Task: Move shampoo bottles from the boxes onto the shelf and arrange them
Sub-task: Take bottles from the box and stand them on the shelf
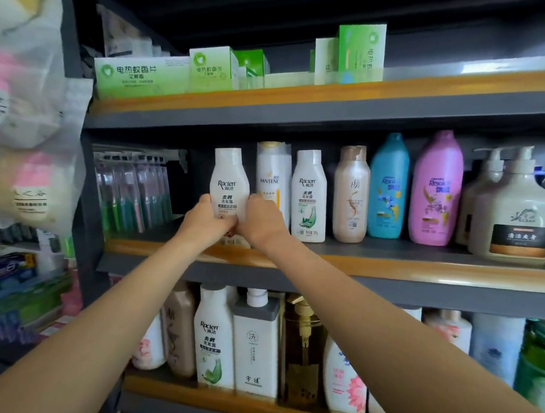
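1. The left hand [204, 217] and right hand [259, 218] both curl their fingers round the lower part of a white plastic Raclen shampoo bottle [229, 180], held upright.
2. It stands at the front of the middle shelf with the orange edge strip [394, 264], just left of a white Pantene bottle [271, 174].
3. Smooth, rounded plastic bottles line this dark metal rack.

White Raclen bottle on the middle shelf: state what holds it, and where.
Both hands grip the white plastic Raclen shampoo bottle at its lower body: left hand, right hand.
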